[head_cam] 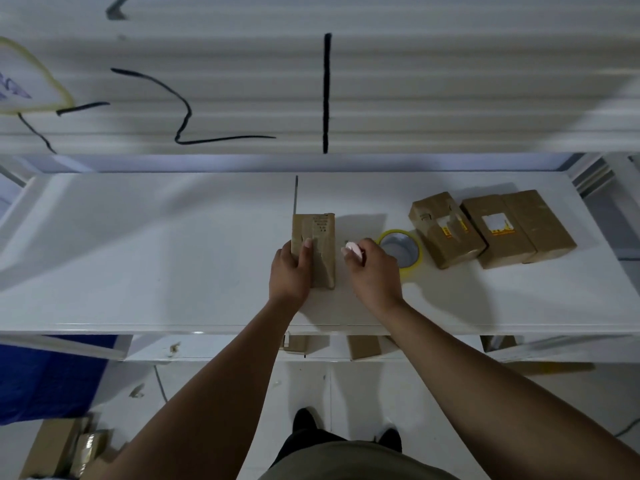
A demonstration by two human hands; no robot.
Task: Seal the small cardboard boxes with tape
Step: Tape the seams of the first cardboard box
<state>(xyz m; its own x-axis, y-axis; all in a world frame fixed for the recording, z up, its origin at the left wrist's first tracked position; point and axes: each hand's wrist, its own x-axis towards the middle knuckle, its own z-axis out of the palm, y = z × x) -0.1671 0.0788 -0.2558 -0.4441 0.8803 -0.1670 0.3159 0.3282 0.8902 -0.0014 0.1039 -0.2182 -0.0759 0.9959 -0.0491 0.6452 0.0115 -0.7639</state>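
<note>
Work centres on a small brown cardboard box [317, 237] lying near the middle of the white counter [138, 254], about midway between its front and rear edges. Its long axis runs front to rear, straight away from the person. The end with small dark print on the upper face points at the rear edge, the plain end at the front edge.

The left hand [291, 271] grasps the box by its near left side, fingers wrapped onto the top face. The right hand [375, 273], just beside the box and not touching it, pinches a small pale pink object [353, 251] in its fingertips; I cannot tell what it is, perhaps a cutter. Just beyond that hand a yellow-edged roll of clear tape [417, 252] lies flat. Three more brown cardboard boxes [498, 233] sit toward the right rear corner, two of them touching side by side.

The step in hand looks like trimming or finishing a strip on the held box. To do it well, press the box flat with the left hand so it cannot pivot. Work along the long axis, hold those fingers clear of any blade, and smooth the tape down over the seam.
</note>
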